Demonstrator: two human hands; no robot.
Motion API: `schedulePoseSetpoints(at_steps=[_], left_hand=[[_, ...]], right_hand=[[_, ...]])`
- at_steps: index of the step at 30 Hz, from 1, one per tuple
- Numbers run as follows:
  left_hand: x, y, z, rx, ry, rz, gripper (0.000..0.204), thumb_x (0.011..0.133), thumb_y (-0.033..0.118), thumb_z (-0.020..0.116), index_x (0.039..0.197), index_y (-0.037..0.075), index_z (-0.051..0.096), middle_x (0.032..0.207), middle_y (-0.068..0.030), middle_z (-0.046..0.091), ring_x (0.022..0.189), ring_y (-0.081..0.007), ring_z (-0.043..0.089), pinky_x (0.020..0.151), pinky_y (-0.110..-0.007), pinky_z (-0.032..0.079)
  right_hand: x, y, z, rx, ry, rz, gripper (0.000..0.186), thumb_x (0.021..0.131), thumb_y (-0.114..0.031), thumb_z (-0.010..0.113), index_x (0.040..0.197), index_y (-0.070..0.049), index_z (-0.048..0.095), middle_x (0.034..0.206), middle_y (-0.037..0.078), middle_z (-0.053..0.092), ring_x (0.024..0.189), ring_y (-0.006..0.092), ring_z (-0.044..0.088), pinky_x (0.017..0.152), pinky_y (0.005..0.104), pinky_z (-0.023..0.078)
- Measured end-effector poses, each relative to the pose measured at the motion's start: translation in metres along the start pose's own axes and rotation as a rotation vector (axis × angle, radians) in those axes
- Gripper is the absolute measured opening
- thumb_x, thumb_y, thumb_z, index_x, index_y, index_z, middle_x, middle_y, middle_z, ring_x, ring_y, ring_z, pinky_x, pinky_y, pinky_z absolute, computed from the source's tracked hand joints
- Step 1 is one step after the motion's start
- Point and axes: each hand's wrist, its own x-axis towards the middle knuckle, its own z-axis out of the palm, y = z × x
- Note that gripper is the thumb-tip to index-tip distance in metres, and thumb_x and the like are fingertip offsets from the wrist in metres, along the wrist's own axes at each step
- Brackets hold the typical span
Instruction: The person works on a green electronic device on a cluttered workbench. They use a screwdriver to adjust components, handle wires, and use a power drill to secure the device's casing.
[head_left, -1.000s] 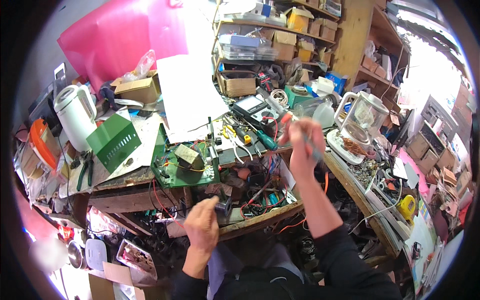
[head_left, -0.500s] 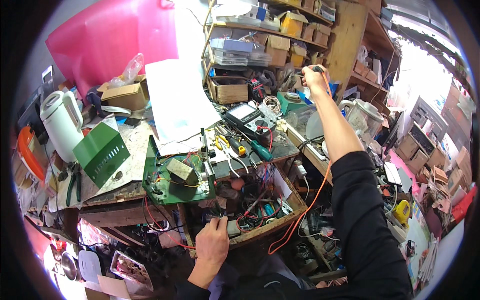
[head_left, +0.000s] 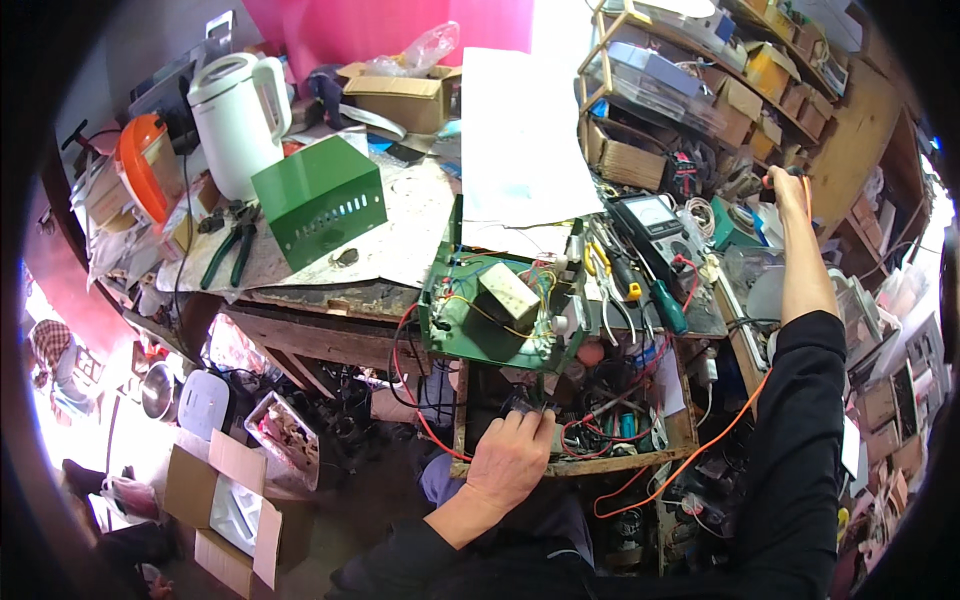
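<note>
My right hand is stretched out to the far right by the shelves. It is closed on a black-handled tool, with an orange cord trailing down from it past my forearm. My left hand is over the front of an open drawer, fingertips pinched together. Whatever they pinch is too small and dark to name. Just above it, at the bench edge, sits an open green metal chassis with wires and a pale block-shaped part. The drawer holds tangled leads and small tools.
Right of the chassis lie yellow-handled pliers, a green screwdriver and an analog multimeter. A green vented cover, dark green-handled pliers and a white kettle stand left. An open carton sits on the floor.
My view has turned left, so the bench and both hands appear farther right. The right hand still holds the corded tool; the left still pinches above the drawer.
</note>
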Motion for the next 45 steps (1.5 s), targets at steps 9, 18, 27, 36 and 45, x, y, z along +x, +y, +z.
schedulePoseSetpoints(at_steps=[9, 18, 27, 36, 45], left_hand=[[0.003, -0.002, -0.002, 0.021, -0.013, 0.002, 0.036, 0.084, 0.015, 0.064, 0.115, -0.003, 0.066, 0.105, -0.0118, 0.065, 0.100, -0.0279, 0.059, 0.083, -0.037, 0.048], [0.006, 0.002, 0.012, -0.020, 0.041, -0.138, 0.051, 0.089, 0.029, 0.069, 0.125, -0.006, 0.060, 0.134, -0.0230, 0.053, 0.126, -0.0490, 0.049, 0.109, -0.057, 0.041], [0.008, -0.010, 0.023, -0.029, -0.049, -0.180, 0.045, 0.074, 0.023, 0.076, 0.112, -0.001, 0.068, 0.138, -0.0210, 0.050, 0.130, -0.0424, 0.045, 0.108, -0.054, 0.041], [0.020, -0.008, 0.026, 0.142, -0.223, -0.160, 0.023, 0.081, 0.020, 0.071, 0.100, 0.009, 0.073, 0.123, -0.0168, 0.061, 0.091, -0.0426, 0.069, 0.073, -0.050, 0.058], [0.046, -0.010, -0.048, -0.544, -0.038, -0.253, 0.030, 0.094, 0.022, 0.071, 0.116, 0.002, 0.071, 0.107, -0.0102, 0.073, 0.094, -0.0219, 0.070, 0.081, -0.034, 0.056]], right_hand=[[-0.001, 0.003, 0.045, 0.404, -0.195, 0.252, 0.014, 0.083, -0.013, 0.065, 0.072, -0.004, 0.063, 0.061, 0.004, 0.061, 0.046, 0.0123, 0.052, 0.044, 0.0275, 0.044], [-0.113, -0.021, 0.055, 1.090, -0.071, 0.374, 0.015, 0.082, 0.004, 0.068, 0.092, -0.005, 0.060, 0.074, 0.010, 0.068, 0.057, 0.0176, 0.064, 0.046, 0.0288, 0.049], [-0.342, -0.055, -0.036, 1.278, -0.395, 0.312, 0.046, 0.089, 0.007, 0.060, 0.134, -0.001, 0.050, 0.102, 0.014, 0.070, 0.070, 0.0119, 0.062, 0.053, 0.0223, 0.048], [-0.463, -0.007, -0.092, 1.039, -0.669, 0.215, 0.024, 0.090, 0.005, 0.063, 0.112, -0.001, 0.069, 0.093, 0.007, 0.073, 0.066, 0.0071, 0.061, 0.054, 0.0216, 0.048], [-0.505, -0.005, -0.113, 0.940, -0.818, 0.148, 0.017, 0.094, 0.000, 0.067, 0.111, -0.002, 0.068, 0.093, 0.001, 0.070, 0.075, 0.0042, 0.062, 0.066, 0.0217, 0.052]])
